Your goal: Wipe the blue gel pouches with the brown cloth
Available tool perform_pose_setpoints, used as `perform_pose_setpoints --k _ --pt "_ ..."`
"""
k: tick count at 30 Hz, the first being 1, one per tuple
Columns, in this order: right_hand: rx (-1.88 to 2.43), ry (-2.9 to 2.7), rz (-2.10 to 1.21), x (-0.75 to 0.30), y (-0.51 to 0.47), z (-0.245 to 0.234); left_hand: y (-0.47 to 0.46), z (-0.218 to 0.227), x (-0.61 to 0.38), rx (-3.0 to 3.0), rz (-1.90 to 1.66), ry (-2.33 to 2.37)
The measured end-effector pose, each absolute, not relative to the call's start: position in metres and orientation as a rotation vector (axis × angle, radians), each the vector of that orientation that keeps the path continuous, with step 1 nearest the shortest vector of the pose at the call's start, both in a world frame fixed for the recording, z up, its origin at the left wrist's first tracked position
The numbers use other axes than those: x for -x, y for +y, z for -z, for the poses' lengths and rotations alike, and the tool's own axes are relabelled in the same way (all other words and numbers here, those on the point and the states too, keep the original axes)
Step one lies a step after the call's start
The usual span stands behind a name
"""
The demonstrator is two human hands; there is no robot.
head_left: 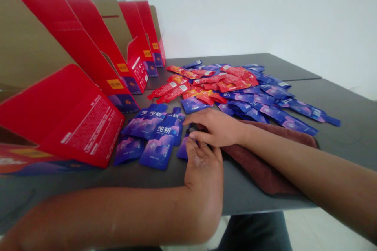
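My left hand (203,172) rests on the dark table (338,102) with its fingers curled onto a blue pouch (183,150) whose edge peeks out beside it. My right hand (213,127) lies across just above it, fingers together and pointing left, touching the same pouch. A small group of blue spouted pouches (159,129) lies directly left of both hands. A large loose pile of red pouches (206,82) and blue pouches (265,102) spreads behind the hands.
Several open red cardboard display boxes (88,59) stand in a row along the left side, the nearest one (59,121) tipped close to the table's front edge. A maroon cloth (265,164) lies under my right forearm. A white wall stands behind the table.
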State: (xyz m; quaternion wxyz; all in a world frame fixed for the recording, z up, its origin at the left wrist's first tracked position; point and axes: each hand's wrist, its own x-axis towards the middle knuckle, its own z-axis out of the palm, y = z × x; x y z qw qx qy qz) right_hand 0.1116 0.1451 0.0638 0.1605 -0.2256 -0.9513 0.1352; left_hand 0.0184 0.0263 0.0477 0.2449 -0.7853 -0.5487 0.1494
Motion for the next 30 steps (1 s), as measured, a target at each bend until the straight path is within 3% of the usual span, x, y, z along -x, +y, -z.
perform_pose_setpoints --k 18,30 --pt "0.956 -2.657 -0.278 -0.1104 0.1467 -0.0587 0.0272 -0.0533 -0.0197 2.235 -0.416 -1.581" --pt "0.723 -2.705 -0.332 -0.1114 0.1477 -0.0593 0.028 -0.0505 -0.0198 2.186 -0.405 -1.53"
